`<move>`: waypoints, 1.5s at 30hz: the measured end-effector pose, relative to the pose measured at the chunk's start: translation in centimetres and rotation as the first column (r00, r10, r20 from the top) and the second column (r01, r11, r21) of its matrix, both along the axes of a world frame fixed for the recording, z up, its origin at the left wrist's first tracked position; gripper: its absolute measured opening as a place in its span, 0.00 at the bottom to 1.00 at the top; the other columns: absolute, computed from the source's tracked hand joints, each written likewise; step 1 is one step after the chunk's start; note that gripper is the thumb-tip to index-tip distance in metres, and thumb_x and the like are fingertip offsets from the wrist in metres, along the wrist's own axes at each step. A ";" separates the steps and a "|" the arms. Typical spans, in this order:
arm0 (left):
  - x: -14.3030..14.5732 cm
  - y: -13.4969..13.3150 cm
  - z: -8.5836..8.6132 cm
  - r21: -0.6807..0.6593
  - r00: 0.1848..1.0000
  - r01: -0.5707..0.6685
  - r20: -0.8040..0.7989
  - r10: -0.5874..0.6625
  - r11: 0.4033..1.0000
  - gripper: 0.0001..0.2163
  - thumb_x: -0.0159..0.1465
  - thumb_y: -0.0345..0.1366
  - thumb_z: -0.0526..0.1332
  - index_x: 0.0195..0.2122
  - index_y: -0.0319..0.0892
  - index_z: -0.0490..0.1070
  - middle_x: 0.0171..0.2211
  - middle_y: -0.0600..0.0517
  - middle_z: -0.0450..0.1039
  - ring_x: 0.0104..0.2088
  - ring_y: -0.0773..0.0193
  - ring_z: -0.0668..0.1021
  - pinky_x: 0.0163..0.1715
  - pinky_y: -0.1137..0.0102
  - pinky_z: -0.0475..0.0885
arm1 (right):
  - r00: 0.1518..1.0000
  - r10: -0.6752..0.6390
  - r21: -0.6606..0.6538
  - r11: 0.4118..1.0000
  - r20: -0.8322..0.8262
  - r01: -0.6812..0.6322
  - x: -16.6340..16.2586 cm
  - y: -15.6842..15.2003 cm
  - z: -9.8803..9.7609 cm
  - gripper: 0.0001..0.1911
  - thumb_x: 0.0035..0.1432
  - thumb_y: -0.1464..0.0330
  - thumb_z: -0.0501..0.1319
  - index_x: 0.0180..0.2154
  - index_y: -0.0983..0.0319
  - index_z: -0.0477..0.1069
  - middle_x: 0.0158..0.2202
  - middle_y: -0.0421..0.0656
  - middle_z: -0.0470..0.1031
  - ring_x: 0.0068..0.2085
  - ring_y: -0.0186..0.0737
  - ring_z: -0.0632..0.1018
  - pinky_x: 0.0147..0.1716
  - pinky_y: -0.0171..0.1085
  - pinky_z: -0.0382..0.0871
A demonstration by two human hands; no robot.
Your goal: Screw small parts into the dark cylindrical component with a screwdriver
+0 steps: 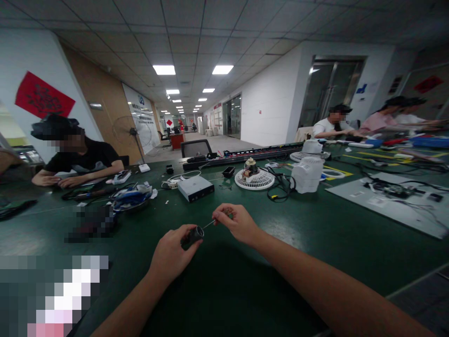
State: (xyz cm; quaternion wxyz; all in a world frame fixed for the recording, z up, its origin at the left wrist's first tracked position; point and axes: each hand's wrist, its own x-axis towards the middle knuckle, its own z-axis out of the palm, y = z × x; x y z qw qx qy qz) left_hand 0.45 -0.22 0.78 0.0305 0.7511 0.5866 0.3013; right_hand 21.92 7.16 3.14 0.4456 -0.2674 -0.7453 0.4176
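Note:
My left hand [174, 252] is closed around a small dark cylindrical part [199, 232], its round end turned up and to the right. A screwdriver [209, 224] is pinched in my right hand [236, 222]. Its thin metal shaft slants down towards the rim of the cylinder; whether the tip touches it I cannot tell. The fingers hide most of the screwdriver's handle. Both hands are held above the green table [224, 290]. Just beyond them lies a silver disc drive [196, 187].
Behind my right hand are a white fan grille with a motor [254, 177], black cables [283, 185] and a white plastic housing [307, 174]. A panel with circuit boards [393, 206] lies at the right. A co-worker [84, 154] sits at the left; several others work at the far right.

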 end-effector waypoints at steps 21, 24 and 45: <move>0.1 0.2 0.1 -0.045 0.999 -0.010 -0.039 0.008 0.999 0.14 0.61 0.41 0.62 0.48 0.50 0.74 0.43 0.53 0.80 0.41 0.56 0.80 0.42 0.62 0.73 | 0.958 -0.273 0.524 0.831 0.086 0.190 0.9 -0.6 0.3 0.13 0.66 0.64 0.55 0.31 0.62 0.71 0.33 0.44 0.72 0.37 0.39 0.73 0.39 0.38 0.66; 0.2 0.3 0.2 -0.048 0.999 -0.023 -0.049 0.020 0.999 0.14 0.61 0.40 0.62 0.48 0.49 0.74 0.44 0.52 0.80 0.42 0.56 0.79 0.44 0.62 0.72 | 0.940 -0.287 0.574 0.807 0.183 0.135 1.0 -0.4 0.7 0.09 0.66 0.70 0.55 0.36 0.63 0.72 0.38 0.46 0.72 0.41 0.40 0.72 0.43 0.39 0.65; 0.2 0.1 -0.1 -0.065 0.995 0.065 -0.069 -0.069 0.996 0.15 0.60 0.40 0.64 0.49 0.50 0.74 0.45 0.53 0.79 0.43 0.55 0.79 0.43 0.60 0.71 | 0.870 -0.030 0.471 0.850 0.492 -0.237 0.8 -0.2 0.2 0.12 0.58 0.75 0.62 0.43 0.60 0.78 0.36 0.44 0.78 0.40 0.39 0.75 0.42 0.38 0.66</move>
